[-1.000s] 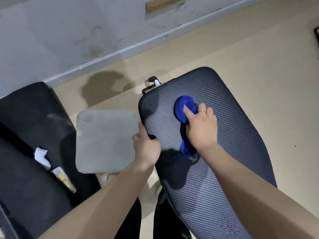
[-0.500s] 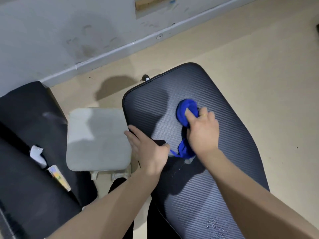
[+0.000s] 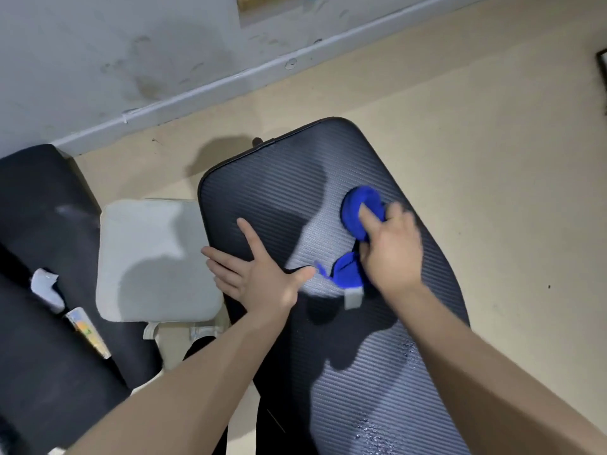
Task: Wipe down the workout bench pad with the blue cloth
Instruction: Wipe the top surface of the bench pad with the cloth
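Two bare hands work on a black ribbed bench pad (image 3: 328,389): the left hand (image 3: 259,277) lies flat with fingers spread near the pad's left edge, while the right hand (image 3: 391,254), blurred, grips a bunched blue cloth (image 3: 356,208) and presses it against the pad's upper right area. Water droplets (image 3: 371,428) bead on the near end. A grey cushioned stool (image 3: 147,257) stands just beside the pad, on a beige floor (image 3: 492,159).
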Motion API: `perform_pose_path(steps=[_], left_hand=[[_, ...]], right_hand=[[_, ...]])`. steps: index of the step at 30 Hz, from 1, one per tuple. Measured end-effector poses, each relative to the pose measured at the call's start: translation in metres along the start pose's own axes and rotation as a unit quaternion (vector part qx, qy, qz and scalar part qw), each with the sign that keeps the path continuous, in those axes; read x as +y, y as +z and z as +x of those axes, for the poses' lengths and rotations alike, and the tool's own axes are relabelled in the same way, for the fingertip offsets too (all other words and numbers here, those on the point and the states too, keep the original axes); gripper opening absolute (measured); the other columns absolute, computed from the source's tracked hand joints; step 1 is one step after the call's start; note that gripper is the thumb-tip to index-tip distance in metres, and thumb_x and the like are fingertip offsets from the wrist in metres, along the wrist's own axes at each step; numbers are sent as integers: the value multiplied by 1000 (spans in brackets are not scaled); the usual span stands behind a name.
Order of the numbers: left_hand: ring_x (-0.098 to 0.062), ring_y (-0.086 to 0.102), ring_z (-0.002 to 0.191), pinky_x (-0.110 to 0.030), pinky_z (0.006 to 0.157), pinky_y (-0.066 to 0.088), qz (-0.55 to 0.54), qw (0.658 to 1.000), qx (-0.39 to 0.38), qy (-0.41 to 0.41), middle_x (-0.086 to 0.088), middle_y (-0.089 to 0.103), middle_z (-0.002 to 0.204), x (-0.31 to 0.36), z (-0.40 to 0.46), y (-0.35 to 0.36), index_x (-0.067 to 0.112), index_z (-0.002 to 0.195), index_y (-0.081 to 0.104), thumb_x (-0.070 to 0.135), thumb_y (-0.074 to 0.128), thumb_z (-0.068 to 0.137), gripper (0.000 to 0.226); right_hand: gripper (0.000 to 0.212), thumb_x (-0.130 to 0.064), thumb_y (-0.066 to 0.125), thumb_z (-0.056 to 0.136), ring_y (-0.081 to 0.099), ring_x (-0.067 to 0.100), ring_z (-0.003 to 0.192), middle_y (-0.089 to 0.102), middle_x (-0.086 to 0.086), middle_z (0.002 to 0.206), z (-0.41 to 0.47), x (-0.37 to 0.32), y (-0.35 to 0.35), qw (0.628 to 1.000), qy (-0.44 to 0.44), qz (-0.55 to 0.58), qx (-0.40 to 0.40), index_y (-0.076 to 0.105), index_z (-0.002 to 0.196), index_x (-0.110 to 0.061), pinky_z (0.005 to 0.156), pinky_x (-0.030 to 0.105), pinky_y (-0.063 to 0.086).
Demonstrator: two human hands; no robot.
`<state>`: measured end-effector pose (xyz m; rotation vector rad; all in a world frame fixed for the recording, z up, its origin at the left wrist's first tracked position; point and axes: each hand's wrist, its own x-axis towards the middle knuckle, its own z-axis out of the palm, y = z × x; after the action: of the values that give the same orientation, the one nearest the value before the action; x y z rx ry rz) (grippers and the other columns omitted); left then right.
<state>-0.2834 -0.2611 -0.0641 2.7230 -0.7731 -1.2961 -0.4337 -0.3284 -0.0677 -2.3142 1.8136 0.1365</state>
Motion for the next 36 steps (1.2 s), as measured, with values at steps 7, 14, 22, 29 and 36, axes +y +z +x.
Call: perform_pose_path(steps=[7, 14, 22, 29, 36], left_hand=[[-43, -22, 141, -51, 115, -6, 3, 1000, 23, 17, -35, -32, 144, -3, -1, 4, 35, 143, -25, 61, 75, 59, 133], [-41, -21, 141, -52, 115, -4, 12, 998, 48, 29, -33, -30, 146, -9, -2, 9, 34, 145, -20, 64, 72, 59, 129], [-39, -23, 142, -49, 117, -4, 1, 1000, 10, 8, -30, -33, 147, -1, -6, -2, 36, 145, -20, 58, 76, 61, 129], [-21, 6, 147, -34, 117, 11, -269, 962, -43, 14, -5, -4, 160, -14, -4, -36, 37, 148, -1, 30, 46, 87, 78], [-15, 55, 110, -28, 101, 42, -454, 889, -43, -47, -2, 56, 128, -74, 0, -65, 11, 137, 43, 10, 32, 98, 40]], right_hand=[[44, -8, 74, 59, 56, 38, 67, 56, 22, 83, 8, 40, -9, 998, -60, -18, -32, 65, 102, -11, 55, 39, 46], [46, -6, 68, 63, 54, 38, 73, 54, 21, 90, 0, 19, -3, 998, -21, 51, -34, 61, 108, -12, 59, 36, 47], [46, -11, 65, 71, 54, 41, 84, 54, 23, 102, 16, 15, -4, 998, -14, 28, -53, 58, 116, -15, 68, 42, 48], [55, -21, 83, 49, 58, 29, 70, 61, 9, 87, -54, -79, 15, 989, -126, 58, -57, 67, 102, -26, 49, 29, 45], [58, -12, 80, 52, 58, 31, 70, 62, 12, 87, -34, -88, 9, 970, -230, 18, -81, 68, 106, -26, 50, 29, 45]])
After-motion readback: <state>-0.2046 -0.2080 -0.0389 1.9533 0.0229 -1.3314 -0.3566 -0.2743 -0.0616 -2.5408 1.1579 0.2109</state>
